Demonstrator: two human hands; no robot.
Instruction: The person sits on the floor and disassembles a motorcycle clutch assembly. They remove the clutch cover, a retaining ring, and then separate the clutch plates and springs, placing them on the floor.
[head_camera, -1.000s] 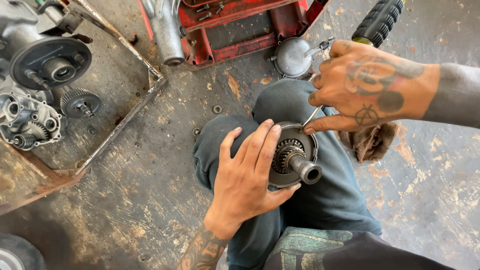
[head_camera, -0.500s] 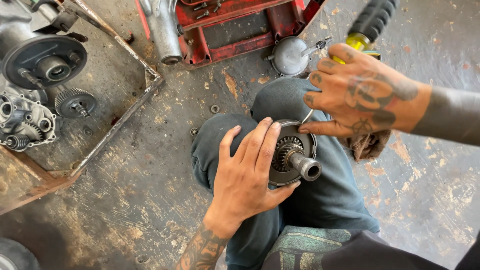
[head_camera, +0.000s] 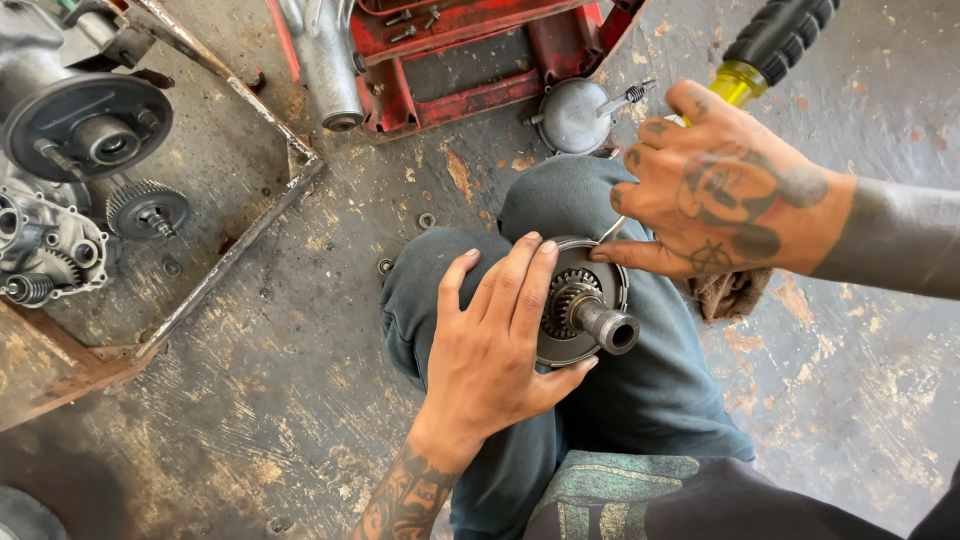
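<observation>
Risks first, biggest down.

1. Slip of the screwdriver (head_camera: 770, 45). My right hand (head_camera: 725, 195) is curled round its shaft, fingers pressed together, black-and-yellow handle sticking out past the knuckles, and the thin metal tip bears on the rim of the round clutch-type gear assembly (head_camera: 585, 305). If it skates off the rim, I judge it goes straight at the left hand's fingers (head_camera: 525, 285), which lie across the same face, just beside the tip.

2. Assembly rolling off. It sits on my knee (head_camera: 560, 200), on the blue trousers, not on a bench. My left hand (head_camera: 490, 350) is spread flat over its left side, thumb hooked under the lower edge. That is a steadying hold, not a clamp; a hard pry could tip it to the concrete floor (head_camera: 300, 400).

3. Small parts jumping. Anything freed at the rim could vanish on that stained, scuffed floor. Loose washers already lie there.

4. The rag (head_camera: 730, 295) under my right wrist could catch the tip. Minor.

Count, large to small:
- 1 red metal frame or tray (head_camera: 470, 50) at the top, few bolts in it
- 1 rusty steel tray (head_camera: 230, 180) on the left, holding 1 engine casing with round hub (head_camera: 90, 125) and 1 loose toothed gear (head_camera: 148, 208)
- 1 gear assembly with hollow shaft (head_camera: 608, 328)
- 1 grey domed cover (head_camera: 575, 115)
- 1 screwdriver
- 1 rag
- 2 washers (head_camera: 427, 220) I can make out on the floor; more may be there, too small to tell.
</observation>
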